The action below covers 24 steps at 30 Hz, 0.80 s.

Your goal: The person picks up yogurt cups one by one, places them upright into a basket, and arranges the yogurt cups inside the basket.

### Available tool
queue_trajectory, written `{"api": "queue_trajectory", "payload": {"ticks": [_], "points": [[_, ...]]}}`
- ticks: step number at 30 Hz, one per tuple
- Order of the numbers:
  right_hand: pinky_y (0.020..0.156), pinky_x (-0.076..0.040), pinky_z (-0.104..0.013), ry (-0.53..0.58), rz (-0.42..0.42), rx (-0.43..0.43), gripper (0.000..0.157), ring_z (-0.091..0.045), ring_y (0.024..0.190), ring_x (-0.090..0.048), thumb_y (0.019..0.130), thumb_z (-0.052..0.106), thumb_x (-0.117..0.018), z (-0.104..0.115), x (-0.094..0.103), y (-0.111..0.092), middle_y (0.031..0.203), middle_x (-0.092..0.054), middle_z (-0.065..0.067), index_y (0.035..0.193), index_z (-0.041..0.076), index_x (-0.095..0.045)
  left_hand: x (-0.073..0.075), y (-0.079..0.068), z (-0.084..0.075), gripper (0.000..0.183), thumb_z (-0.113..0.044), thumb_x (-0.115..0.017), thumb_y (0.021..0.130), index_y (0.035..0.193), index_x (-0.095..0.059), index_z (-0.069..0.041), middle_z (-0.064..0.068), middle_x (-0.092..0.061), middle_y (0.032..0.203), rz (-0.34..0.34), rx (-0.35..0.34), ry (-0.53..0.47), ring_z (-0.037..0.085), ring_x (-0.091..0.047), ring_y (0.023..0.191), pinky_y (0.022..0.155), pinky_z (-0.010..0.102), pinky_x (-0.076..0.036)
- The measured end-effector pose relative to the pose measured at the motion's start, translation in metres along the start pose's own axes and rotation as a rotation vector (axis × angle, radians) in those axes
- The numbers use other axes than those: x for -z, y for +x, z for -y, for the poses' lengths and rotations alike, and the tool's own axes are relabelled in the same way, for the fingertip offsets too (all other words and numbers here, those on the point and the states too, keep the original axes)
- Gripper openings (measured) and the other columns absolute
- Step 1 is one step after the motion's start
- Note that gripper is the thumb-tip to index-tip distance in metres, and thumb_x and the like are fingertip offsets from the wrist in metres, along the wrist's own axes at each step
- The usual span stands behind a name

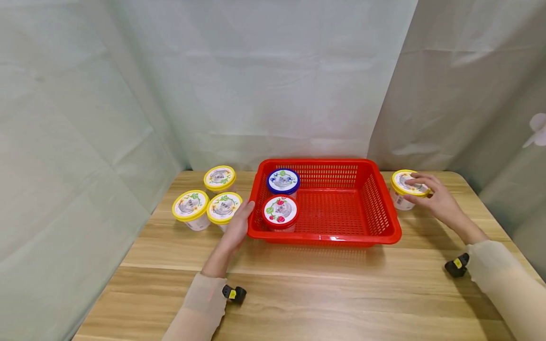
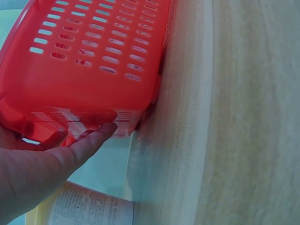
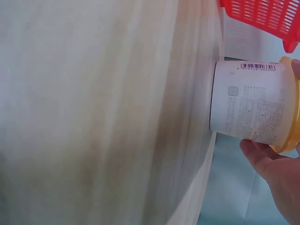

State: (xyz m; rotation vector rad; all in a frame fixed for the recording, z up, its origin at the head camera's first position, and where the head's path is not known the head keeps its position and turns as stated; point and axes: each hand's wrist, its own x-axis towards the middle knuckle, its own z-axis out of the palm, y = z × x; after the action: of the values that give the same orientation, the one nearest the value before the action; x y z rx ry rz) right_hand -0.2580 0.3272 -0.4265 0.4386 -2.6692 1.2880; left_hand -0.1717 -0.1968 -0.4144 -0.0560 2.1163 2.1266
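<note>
My right hand point(image 1: 439, 201) grips a white tub with a yellow lid point(image 1: 398, 182), fingers and thumb about the lid. In the right wrist view, this tub point(image 3: 248, 101) stands upright with its base at the tabletop, barcode and small print showing. My left hand point(image 1: 236, 230) holds the left rim of a red plastic basket point(image 1: 328, 238). Its fingers point(image 2: 93, 140) lie along the basket's outer wall, below the rim, in the left wrist view. Inside the basket, at the left end, a blue-lidded tub point(image 1: 283, 180) stands behind a red-lidded tub point(image 1: 280, 211).
Left of the basket stand three yellow-lidded tubs: one at the back point(image 1: 219, 178), one at the left point(image 1: 190, 206) and one close by my left hand point(image 1: 223, 207). The wooden table point(image 1: 324, 293) reaches back to a pale hanging cloth point(image 1: 273, 85).
</note>
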Motion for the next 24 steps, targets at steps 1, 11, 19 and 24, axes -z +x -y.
{"api": "queue_trajectory", "payload": {"ticks": [1, 11, 19, 24], "points": [[0.117, -0.019, -0.071, 0.0, -0.001, -0.003, 0.044, -0.05, 0.139, -0.03, 0.093, 0.013, -0.079, 0.0, 0.0, 0.0, 0.152, -0.039, -0.025, 0.13, -0.005, -0.062, 0.0, 0.0, 0.0, 0.062, -0.03, -0.031, 0.114, 0.165, -0.013, 0.001, 0.024, -0.027, 0.166, -0.003, 0.002, -0.009, 0.037, -0.033, 0.15, 0.123, 0.054, -0.027], [0.114, -0.016, -0.078, 0.009, 0.014, -0.03, 0.045, -0.054, 0.14, -0.028, 0.096, 0.022, -0.077, 0.004, 0.004, -0.002, 0.152, -0.038, -0.027, 0.13, -0.003, -0.062, 0.0, 0.001, 0.0, 0.061, -0.029, -0.029, 0.114, 0.164, -0.014, 0.003, 0.025, -0.028, 0.165, -0.001, 0.004, -0.023, 0.038, -0.032, 0.15, 0.123, 0.054, -0.027], [0.112, -0.018, -0.079, 0.012, 0.024, -0.049, 0.046, -0.053, 0.14, -0.029, 0.098, 0.025, -0.075, 0.008, 0.005, -0.002, 0.153, -0.039, -0.026, 0.132, -0.002, -0.062, 0.0, 0.001, 0.0, 0.06, -0.03, -0.029, 0.114, 0.164, -0.016, 0.002, 0.024, -0.031, 0.164, -0.001, 0.005, -0.015, 0.036, -0.036, 0.148, 0.122, 0.053, -0.029], [0.111, -0.02, -0.079, 0.003, 0.024, -0.062, 0.047, -0.053, 0.14, -0.029, 0.098, 0.025, -0.075, 0.01, 0.006, -0.002, 0.154, -0.039, -0.026, 0.134, -0.002, -0.061, 0.0, 0.001, 0.0, 0.061, -0.031, -0.03, 0.114, 0.164, -0.016, 0.002, 0.023, -0.03, 0.165, -0.007, 0.005, -0.006, 0.036, -0.035, 0.148, 0.123, 0.053, -0.028]]}}
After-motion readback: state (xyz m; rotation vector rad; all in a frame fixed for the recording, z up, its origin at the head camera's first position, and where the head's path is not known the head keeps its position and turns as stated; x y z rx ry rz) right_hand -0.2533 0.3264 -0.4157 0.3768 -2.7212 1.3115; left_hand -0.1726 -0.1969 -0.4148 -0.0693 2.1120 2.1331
